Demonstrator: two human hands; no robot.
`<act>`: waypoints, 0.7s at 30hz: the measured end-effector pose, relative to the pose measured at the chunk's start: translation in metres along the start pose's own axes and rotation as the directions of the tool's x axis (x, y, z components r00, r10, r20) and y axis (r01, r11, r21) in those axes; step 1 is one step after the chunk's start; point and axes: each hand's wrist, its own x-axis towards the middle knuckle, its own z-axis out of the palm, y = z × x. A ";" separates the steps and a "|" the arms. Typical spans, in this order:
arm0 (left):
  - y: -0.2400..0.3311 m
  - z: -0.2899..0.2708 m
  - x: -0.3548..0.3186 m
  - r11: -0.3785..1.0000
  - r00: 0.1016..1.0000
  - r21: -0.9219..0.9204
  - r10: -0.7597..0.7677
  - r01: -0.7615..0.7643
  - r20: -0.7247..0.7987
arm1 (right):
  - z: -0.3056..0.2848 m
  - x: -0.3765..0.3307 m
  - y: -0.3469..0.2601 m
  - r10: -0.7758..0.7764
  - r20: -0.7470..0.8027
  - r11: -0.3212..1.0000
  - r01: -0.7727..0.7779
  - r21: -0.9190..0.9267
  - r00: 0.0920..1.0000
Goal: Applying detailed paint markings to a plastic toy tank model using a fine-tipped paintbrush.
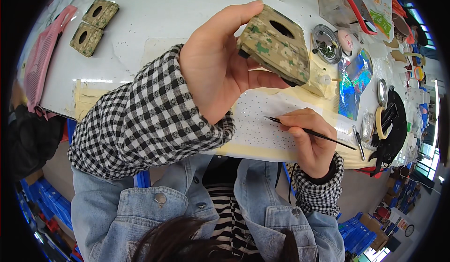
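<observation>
My left hand [220, 65] is raised close to the camera and grips a camouflage-patterned block [275, 46] with a dark oval hole in its top face. Thumb and fingers clamp its left edge. Lower down, my right hand [309, 137] pinches a thin black brush [314, 133] like a pen, its tip pointing left over a white sheet dotted with small specks [262, 121]. Both sleeves are black-and-white checked under a denim jacket.
Two more camouflage blocks [93, 25] lie at the table's far left beside a pink mesh basket [44, 55]. At the right are a round metal tin [326, 44], iridescent foil [354, 81], a tape roll [382, 121] and assorted clutter. Blue crates [42, 205] stand below the table.
</observation>
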 end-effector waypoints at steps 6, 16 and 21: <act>-0.001 -0.002 0.001 1.000 1.000 -0.001 0.000 0.000 0.000 | 0.002 -0.002 0.002 0.057 -0.044 0.995 -0.054 0.082 0.997; -0.001 -0.001 0.000 1.000 1.000 0.020 -0.003 0.003 -0.029 | 0.001 -0.003 0.002 0.092 -0.070 0.980 -0.078 0.182 0.993; 0.002 0.010 -0.002 0.999 0.996 -0.008 -0.046 0.045 -0.074 | -0.005 -0.006 -0.005 0.010 -0.233 0.979 0.038 0.202 0.972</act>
